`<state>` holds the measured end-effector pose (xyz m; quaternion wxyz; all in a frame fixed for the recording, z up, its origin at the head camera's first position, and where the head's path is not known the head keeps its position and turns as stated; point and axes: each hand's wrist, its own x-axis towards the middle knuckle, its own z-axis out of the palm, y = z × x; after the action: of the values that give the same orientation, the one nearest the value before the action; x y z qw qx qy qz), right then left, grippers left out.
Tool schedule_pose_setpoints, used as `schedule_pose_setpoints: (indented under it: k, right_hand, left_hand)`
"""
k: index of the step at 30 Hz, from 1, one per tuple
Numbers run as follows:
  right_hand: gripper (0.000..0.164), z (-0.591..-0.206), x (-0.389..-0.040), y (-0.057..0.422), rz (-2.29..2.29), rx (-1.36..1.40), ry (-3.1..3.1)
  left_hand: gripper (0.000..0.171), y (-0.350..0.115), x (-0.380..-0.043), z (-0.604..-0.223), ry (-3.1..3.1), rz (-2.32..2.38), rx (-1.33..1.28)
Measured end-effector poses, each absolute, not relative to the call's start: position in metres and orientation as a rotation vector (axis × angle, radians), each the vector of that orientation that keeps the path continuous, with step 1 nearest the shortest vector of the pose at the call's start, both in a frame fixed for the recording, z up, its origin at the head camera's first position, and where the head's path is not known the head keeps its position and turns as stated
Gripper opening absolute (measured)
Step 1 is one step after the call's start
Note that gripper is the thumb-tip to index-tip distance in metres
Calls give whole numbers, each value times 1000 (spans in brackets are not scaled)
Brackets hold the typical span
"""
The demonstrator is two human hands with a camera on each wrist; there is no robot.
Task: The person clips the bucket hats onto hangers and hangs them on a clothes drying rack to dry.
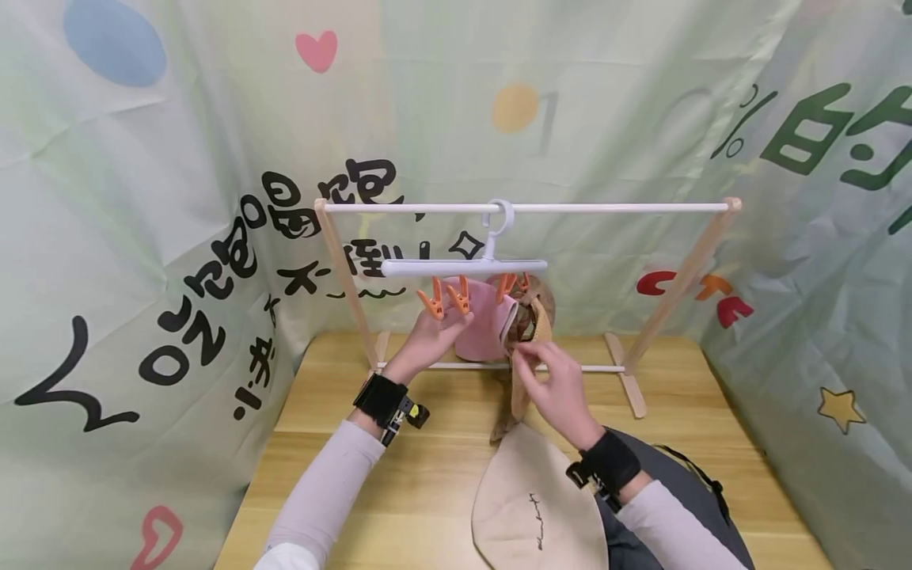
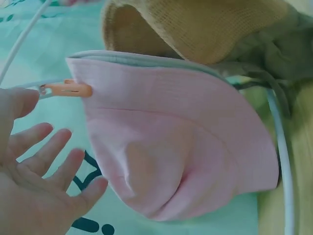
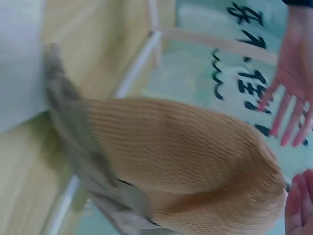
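A pink bucket hat (image 1: pixel 479 321) hangs from orange clips under a white hanger (image 1: pixel 463 267); its brim edge is caught by an orange clip (image 2: pixel 71 89) in the left wrist view. My left hand (image 1: pixel 436 336) is beside the clips on the left, its fingers spread and holding nothing. Right of the pink hat hangs a tan ribbed knit piece (image 3: pixel 181 152) joined with olive-brown fabric (image 3: pixel 90 152), below the right-hand clips. My right hand (image 1: pixel 559 388) is close in front of it, thumb and forefinger apart, fingertips near its edge.
The hanger hooks over the white top rail (image 1: pixel 613 208) of a wooden-legged rack. On the table (image 1: pixel 399 491) lie a cream fabric hat (image 1: pixel 534 499) with black script and a dark grey item (image 1: pixel 670 483) with a strap and buckle. Printed cloth walls (image 1: pixel 442 103) enclose the table.
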<state>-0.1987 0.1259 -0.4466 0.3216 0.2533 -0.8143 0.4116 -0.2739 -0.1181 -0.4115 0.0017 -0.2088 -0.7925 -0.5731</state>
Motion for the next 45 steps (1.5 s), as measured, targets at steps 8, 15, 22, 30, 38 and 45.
schedule_pose_setpoints:
  k: [8, 15, 22, 30, 38, 45]
  right_hand:
    - [5, -511, -163, 148, 1064, 671, -2268]
    - [11, -565, -146, 173, 1063, 377, -2540]
    - [55, -585, -140, 183, 1117, 143, -2933]
    - [73, -603, -147, 184, 998, 41, -3121]
    - [63, -606, -155, 178, 1089, -7, -3210]
    - [53, -603, -160, 176, 1427, 46, -3203]
  left_hand:
    - [71, -114, -258, -411, -2213, -2324, -599]
    - [63, -115, -250, -408, -2007, -2485, -676]
    - [62, -113, -250, -408, -1674, -2697, -768]
    - [43, -101, -255, -409, -1413, -2841, -720]
    - [48, -97, -258, -406, -1293, -2920, -642]
    - [58, -99, -263, -403, -1292, -2907, -640]
